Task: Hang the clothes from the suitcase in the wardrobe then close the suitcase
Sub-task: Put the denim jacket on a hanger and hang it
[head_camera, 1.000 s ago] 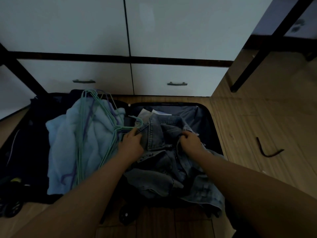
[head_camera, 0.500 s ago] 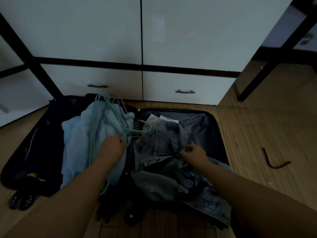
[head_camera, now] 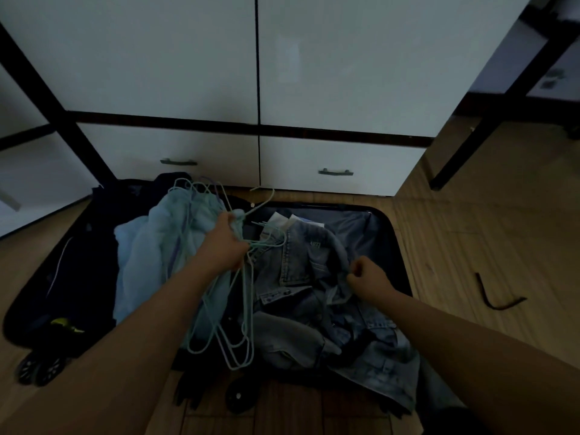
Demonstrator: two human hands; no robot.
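A dark suitcase [head_camera: 398,246] lies open on the floor in front of the white wardrobe [head_camera: 188,58]. A denim jacket [head_camera: 301,271] is crumpled in its right half. A light blue garment [head_camera: 147,252] is heaped in the left half. My left hand [head_camera: 227,243] grips a bundle of several pale green wire hangers [head_camera: 238,334], lifted and hanging over the suitcase's middle. My right hand [head_camera: 367,277] pinches the denim jacket at its collar.
Two wardrobe drawers with dark handles [head_camera: 335,172] sit just behind the suitcase. A dark curved strip [head_camera: 496,296] lies on the wooden floor to the right. A black table leg [head_camera: 489,111] slants at the upper right. Suitcase wheels [head_camera: 40,368] show at lower left.
My left hand let go of the jacket, took hold of the hanger bundle on the blue garment and lifted it toward the middle. My right hand stays on the jacket.
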